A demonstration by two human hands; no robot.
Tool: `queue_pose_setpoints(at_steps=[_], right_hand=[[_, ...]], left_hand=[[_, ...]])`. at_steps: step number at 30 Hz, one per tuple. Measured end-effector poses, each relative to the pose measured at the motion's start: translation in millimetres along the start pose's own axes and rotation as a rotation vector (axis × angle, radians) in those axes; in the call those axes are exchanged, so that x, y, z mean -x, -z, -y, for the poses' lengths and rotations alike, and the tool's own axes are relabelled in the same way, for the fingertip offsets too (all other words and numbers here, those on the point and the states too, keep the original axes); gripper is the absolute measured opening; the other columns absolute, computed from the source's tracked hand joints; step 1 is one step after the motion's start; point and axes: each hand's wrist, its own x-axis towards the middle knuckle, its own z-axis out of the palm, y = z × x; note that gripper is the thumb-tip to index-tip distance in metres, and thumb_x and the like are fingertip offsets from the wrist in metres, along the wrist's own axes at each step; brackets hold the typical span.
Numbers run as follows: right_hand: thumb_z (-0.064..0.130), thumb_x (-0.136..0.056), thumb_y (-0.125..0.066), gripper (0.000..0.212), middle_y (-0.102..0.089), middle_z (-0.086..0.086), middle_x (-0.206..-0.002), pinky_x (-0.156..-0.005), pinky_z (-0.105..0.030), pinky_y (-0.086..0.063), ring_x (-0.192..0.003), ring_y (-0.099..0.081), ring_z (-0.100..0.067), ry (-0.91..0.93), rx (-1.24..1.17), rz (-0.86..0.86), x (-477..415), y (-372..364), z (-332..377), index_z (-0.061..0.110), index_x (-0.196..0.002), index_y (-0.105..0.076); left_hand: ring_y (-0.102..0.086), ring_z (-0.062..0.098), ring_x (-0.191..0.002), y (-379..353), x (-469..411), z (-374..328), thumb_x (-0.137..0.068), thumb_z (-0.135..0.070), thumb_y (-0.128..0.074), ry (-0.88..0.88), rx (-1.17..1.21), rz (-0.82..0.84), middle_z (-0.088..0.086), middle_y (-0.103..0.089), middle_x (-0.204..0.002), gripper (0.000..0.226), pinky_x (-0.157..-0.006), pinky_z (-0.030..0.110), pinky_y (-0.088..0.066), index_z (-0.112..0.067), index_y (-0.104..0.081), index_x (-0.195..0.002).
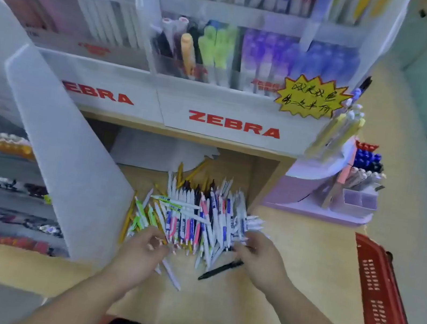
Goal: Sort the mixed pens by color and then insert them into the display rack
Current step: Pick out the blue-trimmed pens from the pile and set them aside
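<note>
- The mixed pens (pixel 197 215) lie in a loose heap on the wooden counter (pixel 210 311). They are not yet sorted — white barrels with pink, blue, green and yellow grips cross over one another.
- The left hand (pixel 141 246) sits at the heap's near-left edge with its fingers curled into the pens. The right hand (pixel 258 257) is at the near-right edge, fingers down among the barrels. Blur hides whether either one actually has hold of a pen.
- Risk: loosely stacked round barrels will likely roll when one is pulled from beneath. A black pen (pixel 219 270) and a white pen (pixel 171 273) lie apart on the heap's near side, toward the counter's front edge.
- Risk: grips of close colours are easily misjudged in such a tangle, so a pen could end up in the wrong slot.
- Behind the heap stands the display rack (pixel 237 103), marked ZEBRA. Its clear compartments hold pens in colour groups, and a yellow star sign (pixel 312 97) hangs at its right.
- Right of the heap are a lilac pen stand (pixel 311 209) and, nearer, a red basket (pixel 381 303). Left of the heap is a frosted side panel (pixel 67 151).
</note>
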Motion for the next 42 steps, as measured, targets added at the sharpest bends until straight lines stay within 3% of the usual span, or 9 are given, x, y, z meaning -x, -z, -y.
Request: queue_pose_setpoints(at_steps=[5,15,18,21,24,28,31,37,42], right_hand=[[0.042,-0.095,-0.057,0.032,-0.063,-0.005,-0.107,-0.071,-0.028,-0.041,-0.087,-0.061,-0.022,-0.023,0.159,-0.153,-45,4,4,0.016,-0.114,-0.063],[0.026,-0.089,-0.063,0.029,-0.057,0.0,-0.06,-0.054,-0.029,-0.039,-0.062,-0.054,-0.02,-0.161,0.211,-0.179,-68,-18,4,0.015,-0.063,-0.056],[0.024,-0.088,-0.065,0.017,-0.056,0.002,-0.071,-0.055,-0.029,-0.037,-0.066,-0.05,-0.019,-0.189,0.047,-0.14,-53,-17,0,0.014,-0.077,-0.056],[0.02,-0.093,-0.057,0.007,-0.059,0.001,-0.08,-0.056,-0.028,-0.037,-0.066,-0.051,-0.02,-0.205,-0.072,-0.047,-43,-18,2,0.017,-0.099,-0.058],[0.021,-0.098,-0.047,0.02,-0.062,-0.003,-0.086,-0.056,-0.028,-0.038,-0.066,-0.053,-0.02,-0.236,-0.069,-0.012,-51,-20,11,0.02,-0.116,-0.055],[0.044,-0.094,-0.059,0.029,-0.066,-0.009,-0.087,-0.067,-0.036,-0.049,-0.078,-0.064,-0.027,-0.24,0.032,-0.018,-63,-27,26,0.016,-0.101,-0.059],[0.043,-0.09,-0.065,0.031,-0.069,-0.012,-0.085,-0.073,-0.043,-0.057,-0.078,-0.067,-0.029,-0.247,0.031,-0.042,-69,-31,27,0.013,-0.096,-0.063],[0.027,-0.09,-0.059,0.027,-0.05,-0.009,-0.066,-0.052,-0.028,-0.035,-0.057,-0.044,-0.022,-0.297,-0.011,0.043,-70,-26,27,0.001,-0.085,-0.061],[0.028,-0.088,-0.052,0.023,-0.035,-0.003,-0.056,-0.051,-0.027,-0.025,-0.051,-0.029,-0.021,-0.349,-0.208,0.13,-54,-21,17,0.013,-0.074,-0.044]], left_hand=[[-0.059,0.016,-0.098,-17,-17,-24,-0.094,-0.035,-0.064,-0.034,-0.117,-0.121,-0.003,-0.051,-0.13,0.041,-0.071,0.022,-0.045,-0.021,-0.055,-0.132],[-0.054,0.019,-0.118,-20,-40,-14,-0.092,-0.037,-0.066,-0.089,-0.299,-0.068,0.004,-0.048,-0.135,0.052,-0.094,0.023,-0.037,-0.018,-0.053,-0.139],[-0.061,0.018,-0.103,-16,-44,-5,-0.091,-0.035,-0.068,-0.1,-0.234,-0.047,0.001,-0.051,-0.128,0.042,-0.086,0.028,-0.047,-0.025,-0.057,-0.129],[-0.062,0.008,-0.081,-13,-46,-1,-0.092,-0.032,-0.067,-0.112,-0.185,-0.058,-0.004,-0.051,-0.118,0.027,-0.052,0.015,-0.048,-0.029,-0.058,-0.117],[-0.062,0.003,-0.075,-11,-51,1,-0.093,-0.031,-0.066,-0.121,-0.169,-0.061,-0.006,-0.053,-0.112,0.022,-0.052,0.011,-0.044,-0.027,-0.059,-0.114],[-0.063,0.011,-0.079,-10,-57,3,-0.091,-0.032,-0.068,-0.083,-0.091,-0.048,-0.009,-0.057,-0.106,0.025,-0.072,0.029,-0.051,-0.026,-0.06,-0.115],[-0.062,0.01,-0.081,-12,-59,6,-0.092,-0.03,-0.068,-0.065,-0.064,-0.05,-0.009,-0.059,-0.101,0.023,-0.067,0.023,-0.047,-0.026,-0.06,-0.113],[-0.061,0.009,-0.077,-18,-55,6,-0.093,-0.032,-0.065,-0.073,-0.095,-0.051,-0.005,-0.062,-0.093,0.022,-0.055,0.014,-0.042,-0.029,-0.055,-0.112],[-0.059,0.014,-0.069,-22,-54,7,-0.092,-0.029,-0.067,-0.069,-0.081,-0.067,-0.001,-0.06,-0.078,0.024,-0.061,0.029,-0.047,-0.025,-0.057,-0.113]])
